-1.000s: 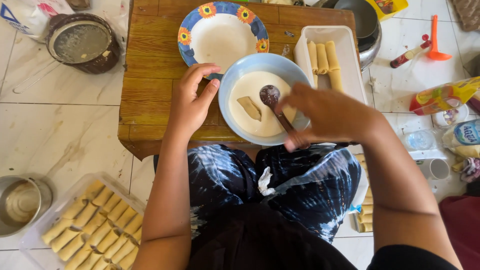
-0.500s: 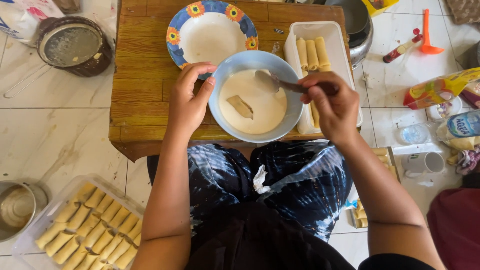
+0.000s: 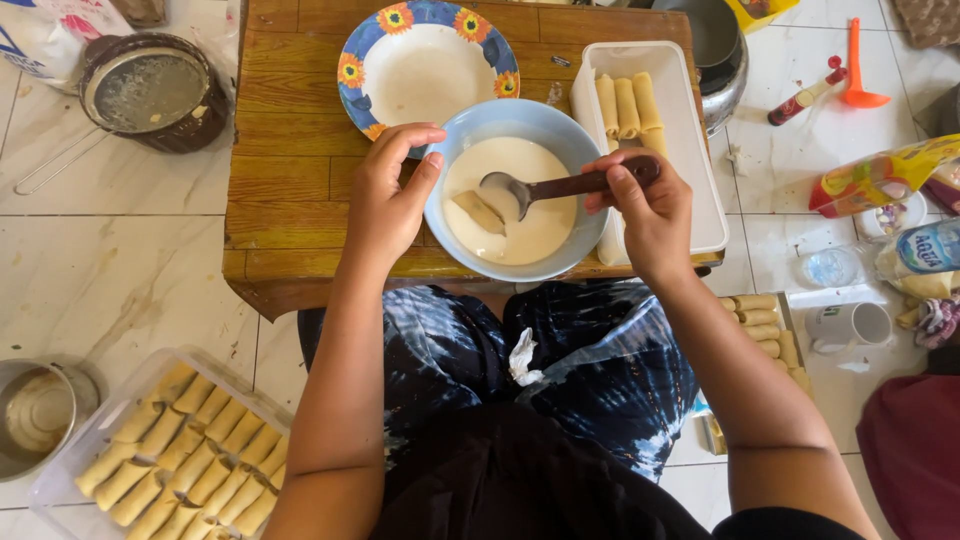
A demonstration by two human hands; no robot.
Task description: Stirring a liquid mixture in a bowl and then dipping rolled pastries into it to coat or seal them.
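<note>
Bench edge: I see the low wooden bench (image 3: 290,190) with its near edge just above my knees; the blue bowl (image 3: 515,190) stands close to this edge, a little over the front part.
Open room: the left part of the bench is bare wood. To the right of the bowl, the white tray (image 3: 690,150) with three rolls (image 3: 627,105) is just beside it, so there is little room on that side. Behind the bowl the flowered plate (image 3: 425,65) touches or almost touches its rim.
Left hand: my left hand (image 3: 390,195) rests on the left rim of the bowl, fingers curled over the edge, gripping it.
Right hand: my right hand (image 3: 645,205) is clenched around the dark handle of the spoon (image 3: 545,187), which lies across the bowl with its head in the batter.
Bowl content: pale, smooth batter (image 3: 540,225) fills the bottom; one roll (image 3: 480,212) lies in it, left of the spoon head, partly coated.
Floor: a clear box of rolls (image 3: 170,450) lies at the lower left, a metal pot (image 3: 35,415) beside it, and a round sieve (image 3: 150,90) at the upper left.
</note>
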